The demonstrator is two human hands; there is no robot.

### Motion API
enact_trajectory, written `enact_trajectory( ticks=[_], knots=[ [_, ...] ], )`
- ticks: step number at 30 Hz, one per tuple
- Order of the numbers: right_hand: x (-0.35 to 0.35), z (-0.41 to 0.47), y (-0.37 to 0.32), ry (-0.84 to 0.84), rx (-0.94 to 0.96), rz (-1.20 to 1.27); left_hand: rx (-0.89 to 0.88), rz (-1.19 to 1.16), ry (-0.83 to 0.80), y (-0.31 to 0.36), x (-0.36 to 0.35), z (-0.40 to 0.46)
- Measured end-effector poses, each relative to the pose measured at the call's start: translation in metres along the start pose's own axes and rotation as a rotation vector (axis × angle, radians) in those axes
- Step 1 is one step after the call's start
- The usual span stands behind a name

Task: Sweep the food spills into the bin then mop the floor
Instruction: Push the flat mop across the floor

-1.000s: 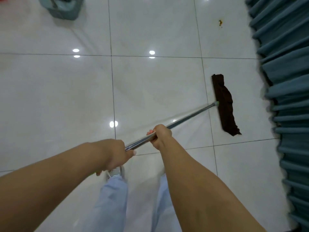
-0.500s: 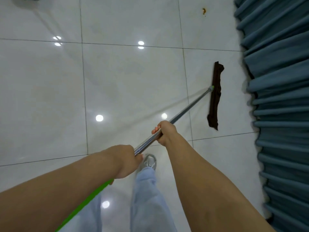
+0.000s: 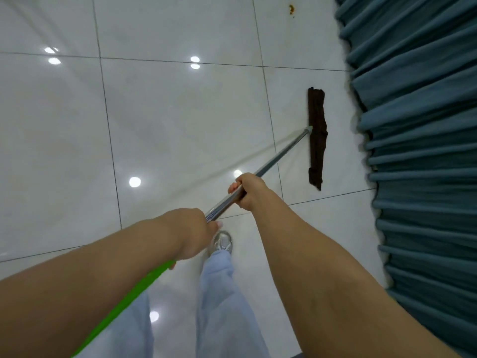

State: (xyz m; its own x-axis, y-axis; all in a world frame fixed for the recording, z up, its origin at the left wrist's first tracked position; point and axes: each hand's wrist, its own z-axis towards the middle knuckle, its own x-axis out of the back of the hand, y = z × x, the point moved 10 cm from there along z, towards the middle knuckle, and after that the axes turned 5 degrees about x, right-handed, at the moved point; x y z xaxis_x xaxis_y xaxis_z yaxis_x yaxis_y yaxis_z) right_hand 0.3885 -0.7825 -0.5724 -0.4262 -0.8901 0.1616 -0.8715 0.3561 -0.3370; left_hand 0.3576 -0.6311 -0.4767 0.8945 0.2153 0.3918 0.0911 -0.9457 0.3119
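Swung from its slant, the brown mop head [image 3: 317,136] now lies parallel beside the curtain [image 3: 418,140], both the left hand [image 3: 193,232] and right hand [image 3: 246,191] gripping the pole [image 3: 281,152] (mopping underway, though a food speck [image 3: 291,9] remains ahead).

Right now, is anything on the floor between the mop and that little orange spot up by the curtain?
No, nothing visible. Only bare white tile lies between the brown mop head and the small orange food spot. The blue curtain hangs off to the side, not across that stretch of floor.
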Motion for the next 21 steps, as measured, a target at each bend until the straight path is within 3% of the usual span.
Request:
enact_trajectory(
  ticks=[12, 16, 21],
  knots=[
    [-0.204, -0.083, 0.165, -0.01, -0.075, 0.095, 0.203, 0.15, 0.027, -0.268, 0.008, -0.107],
    [-0.226, -0.101, 0.166, -0.04, -0.076, 0.107, 0.212, 0.166, 0.022, -0.29, 0.022, -0.115],
    [-0.213, -0.098, 0.152, -0.08, -0.057, 0.111, 0.222, 0.148, 0.009, -0.266, 0.024, -0.112]
  ],
)
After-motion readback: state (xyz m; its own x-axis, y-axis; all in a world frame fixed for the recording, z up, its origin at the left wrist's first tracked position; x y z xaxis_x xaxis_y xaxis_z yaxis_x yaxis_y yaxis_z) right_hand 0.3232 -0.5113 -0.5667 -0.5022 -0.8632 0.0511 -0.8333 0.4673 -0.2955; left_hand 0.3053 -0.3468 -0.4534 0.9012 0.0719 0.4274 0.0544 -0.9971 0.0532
